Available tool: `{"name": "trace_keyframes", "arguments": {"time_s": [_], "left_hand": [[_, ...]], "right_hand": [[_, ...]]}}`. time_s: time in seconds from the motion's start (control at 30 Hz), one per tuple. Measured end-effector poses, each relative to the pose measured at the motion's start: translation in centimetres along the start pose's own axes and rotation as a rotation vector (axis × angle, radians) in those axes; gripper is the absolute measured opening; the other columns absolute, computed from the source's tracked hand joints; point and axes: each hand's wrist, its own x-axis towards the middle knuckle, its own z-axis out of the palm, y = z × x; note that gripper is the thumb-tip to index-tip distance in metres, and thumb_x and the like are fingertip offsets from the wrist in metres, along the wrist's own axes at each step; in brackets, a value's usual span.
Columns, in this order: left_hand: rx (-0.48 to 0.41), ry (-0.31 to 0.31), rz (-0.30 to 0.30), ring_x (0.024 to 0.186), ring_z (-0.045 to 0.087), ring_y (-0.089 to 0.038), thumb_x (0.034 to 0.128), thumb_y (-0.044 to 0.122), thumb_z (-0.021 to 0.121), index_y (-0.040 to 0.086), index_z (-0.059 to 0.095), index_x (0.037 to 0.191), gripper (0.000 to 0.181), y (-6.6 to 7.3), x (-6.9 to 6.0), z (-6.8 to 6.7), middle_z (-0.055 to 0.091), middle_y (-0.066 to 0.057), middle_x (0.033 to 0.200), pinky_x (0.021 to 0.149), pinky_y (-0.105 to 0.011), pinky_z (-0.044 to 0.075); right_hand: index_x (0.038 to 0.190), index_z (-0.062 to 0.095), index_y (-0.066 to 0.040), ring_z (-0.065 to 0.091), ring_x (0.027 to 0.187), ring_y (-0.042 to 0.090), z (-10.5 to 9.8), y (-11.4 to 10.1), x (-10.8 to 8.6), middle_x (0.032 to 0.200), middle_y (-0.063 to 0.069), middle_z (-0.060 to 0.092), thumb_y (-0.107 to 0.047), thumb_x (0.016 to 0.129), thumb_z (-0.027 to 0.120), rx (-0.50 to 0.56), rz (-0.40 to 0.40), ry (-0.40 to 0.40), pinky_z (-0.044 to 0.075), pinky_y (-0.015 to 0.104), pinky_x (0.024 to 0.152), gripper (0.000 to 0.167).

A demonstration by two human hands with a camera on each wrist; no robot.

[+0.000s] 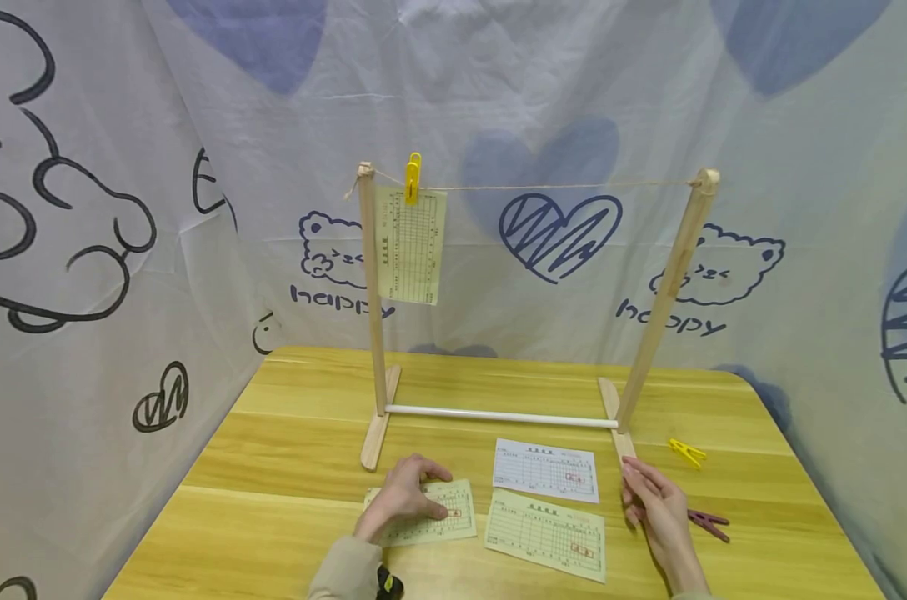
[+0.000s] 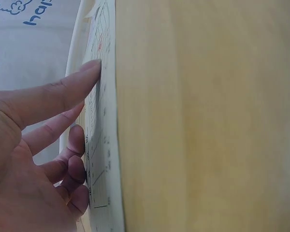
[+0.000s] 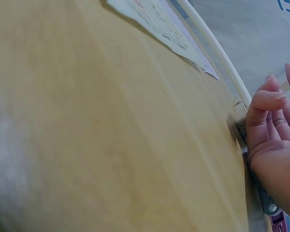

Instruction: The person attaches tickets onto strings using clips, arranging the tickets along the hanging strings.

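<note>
My left hand rests on a pale green printed form slip, its thumb and fingertips touching the paper in the left wrist view and partly covering it. My right hand hovers with loosely bent fingers by the right foot of a wooden stand, holding nothing that I can see. Between the hands lie a white form slip and, nearer me, another green form slip. A purple clothespin lies just right of the right hand. Beyond it is a yellow clothespin.
A string runs between the stand's two posts. At its left end a yellow clothespin holds a hanging green slip. A white rod joins the feet above the wooden table. A printed cloth hangs behind.
</note>
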Motion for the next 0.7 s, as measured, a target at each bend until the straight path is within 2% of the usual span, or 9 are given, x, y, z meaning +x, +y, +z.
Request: {"name": "trace_keyframes", "arguments": {"time_s": [0.17, 0.43, 0.7], "left_hand": [[0.006, 0.013, 0.003, 0.105, 0.055, -0.028, 0.0611, 0.006, 0.092, 0.011, 0.076, 0.103, 0.045, -0.06, 0.03, 0.11, 0.066, -0.008, 0.109, 0.096, -0.053, 0.039], [-0.023, 0.021, -0.032, 0.11, 0.053, -0.031, 0.0646, 0.005, 0.091, 0.01, 0.076, 0.105, 0.044, 0.02, 0.03, 0.11, 0.066, -0.009, 0.112, 0.101, -0.057, 0.035], [-0.015, 0.035, -0.013, 0.106, 0.054, -0.029, 0.0642, 0.006, 0.092, 0.01, 0.076, 0.101, 0.04, -0.08, 0.02, 0.17, 0.066, -0.007, 0.108, 0.099, -0.054, 0.035]], "right_hand": [[0.106, 0.072, -0.032, 0.053, 0.062, 0.003, 0.04, -0.05, 0.0, 0.077, -0.008, 0.063, -0.027, 0.098, 0.068, -0.009, 0.009, 0.005, 0.042, 0.017, 0.047, 0.011], [0.105, 0.072, -0.032, 0.053, 0.062, 0.003, 0.01, 0.02, 0.03, 0.076, -0.008, 0.063, -0.028, 0.097, 0.068, -0.019, 0.011, 0.007, 0.042, 0.017, 0.047, 0.01], [0.108, 0.072, -0.032, 0.053, 0.062, 0.003, -0.04, 0.07, 0.04, 0.076, -0.008, 0.063, -0.029, 0.097, 0.068, -0.033, 0.013, 0.004, 0.041, 0.016, 0.046, 0.011]]}}
